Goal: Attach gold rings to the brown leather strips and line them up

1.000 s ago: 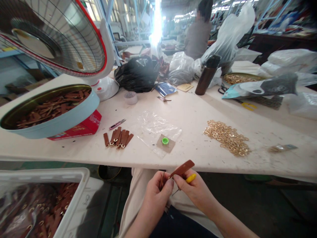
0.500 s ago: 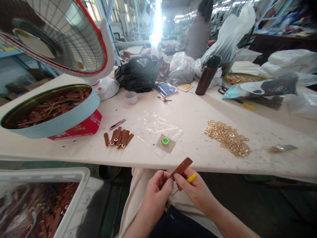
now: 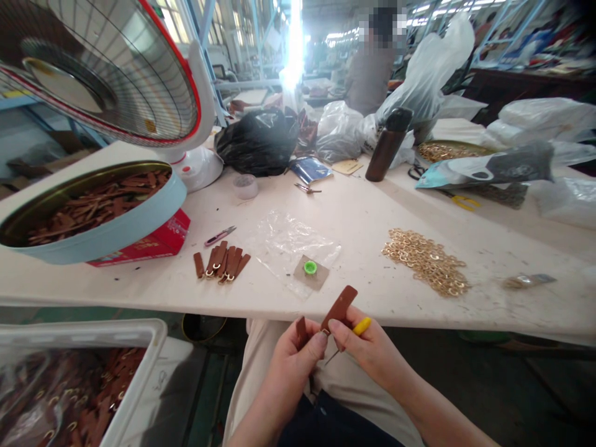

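Over my lap, at the table's front edge, both hands work close together. My left hand (image 3: 298, 354) is closed on a brown leather strap (image 3: 302, 332) that sticks up between its fingers. A second, longer leather strap (image 3: 339, 307) slants up to the right, pinched by my right hand (image 3: 365, 344), with a bit of metal at its lower end near my left thumb. My right hand also holds a yellow-handled tool (image 3: 362, 326) with a thin metal shaft pointing down; its tip is hard to make out. Several straps with gold rings (image 3: 223, 262) lie on the table ahead.
A pile of gold rings (image 3: 426, 261) lies to the right. A green cap (image 3: 310, 267) sits on a card over clear plastic. At left stand a round tin (image 3: 107, 239) of straps, a fan (image 3: 195, 164) and a white crate (image 3: 156, 338). A dark bottle (image 3: 388, 146) stands farther back.
The long strap has shifted slightly up and left in my right hand. The strap in my left hand shows more of its flat side. The view has tilted a little.
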Demonstrator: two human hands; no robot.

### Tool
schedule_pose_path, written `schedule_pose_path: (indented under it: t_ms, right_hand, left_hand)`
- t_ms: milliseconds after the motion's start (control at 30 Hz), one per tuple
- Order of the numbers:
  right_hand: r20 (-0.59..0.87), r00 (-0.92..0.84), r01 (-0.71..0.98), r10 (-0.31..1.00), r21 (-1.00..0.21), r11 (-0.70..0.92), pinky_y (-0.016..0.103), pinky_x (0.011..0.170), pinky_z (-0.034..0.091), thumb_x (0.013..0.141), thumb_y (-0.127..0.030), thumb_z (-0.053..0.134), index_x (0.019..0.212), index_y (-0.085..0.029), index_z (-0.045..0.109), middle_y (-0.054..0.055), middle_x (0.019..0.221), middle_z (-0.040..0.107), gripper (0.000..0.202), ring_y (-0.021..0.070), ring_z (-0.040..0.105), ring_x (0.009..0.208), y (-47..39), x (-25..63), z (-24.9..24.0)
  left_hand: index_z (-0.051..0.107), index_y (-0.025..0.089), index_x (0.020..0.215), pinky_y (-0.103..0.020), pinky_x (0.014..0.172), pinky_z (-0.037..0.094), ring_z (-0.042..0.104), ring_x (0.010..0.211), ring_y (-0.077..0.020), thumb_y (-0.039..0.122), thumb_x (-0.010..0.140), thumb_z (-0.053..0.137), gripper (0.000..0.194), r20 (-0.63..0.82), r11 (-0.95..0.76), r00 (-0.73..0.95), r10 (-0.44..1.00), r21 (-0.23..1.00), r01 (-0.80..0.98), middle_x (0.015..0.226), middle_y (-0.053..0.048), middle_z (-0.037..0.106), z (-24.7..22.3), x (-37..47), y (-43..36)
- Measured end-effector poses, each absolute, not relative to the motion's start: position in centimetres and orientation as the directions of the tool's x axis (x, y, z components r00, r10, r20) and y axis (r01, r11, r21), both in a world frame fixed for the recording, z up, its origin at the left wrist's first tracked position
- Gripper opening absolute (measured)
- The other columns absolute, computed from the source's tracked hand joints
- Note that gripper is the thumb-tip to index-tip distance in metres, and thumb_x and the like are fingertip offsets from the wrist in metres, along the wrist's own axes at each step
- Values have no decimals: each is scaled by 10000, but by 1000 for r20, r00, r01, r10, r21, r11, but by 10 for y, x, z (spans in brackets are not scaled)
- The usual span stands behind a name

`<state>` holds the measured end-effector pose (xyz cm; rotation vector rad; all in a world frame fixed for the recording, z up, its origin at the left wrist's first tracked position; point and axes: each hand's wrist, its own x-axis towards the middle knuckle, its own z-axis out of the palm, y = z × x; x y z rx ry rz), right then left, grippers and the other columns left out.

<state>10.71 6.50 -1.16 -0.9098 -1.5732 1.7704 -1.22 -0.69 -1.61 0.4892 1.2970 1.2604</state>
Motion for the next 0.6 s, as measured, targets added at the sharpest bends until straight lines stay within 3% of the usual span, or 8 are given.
schedule_pose_path:
  t_ms: [267,600]
  right_hand:
    - [-92,-591,8,801,-994,-108,246,550,372,813,-397,539,798,-172,584,-43,593,443,230,118,406,552,71,106,-10]
    - [-102,-523,48,846,-995,-91,244,493,320,836,-471,507,677,-193,490,-48,548,419,321,110,371,513,79,115,-19]
  left_hand:
    - [532,151,713,-213,451,189,254,447,-52,428,671,687,320,-439,319,-186,879,831,-456,524,70,422,-21,-16,-6]
    - [530,144,734,-203,423,140,243,421,-32,381,676,696,296,-464,292,-211,860,788,-543,507,79,412,-26,-19,-4]
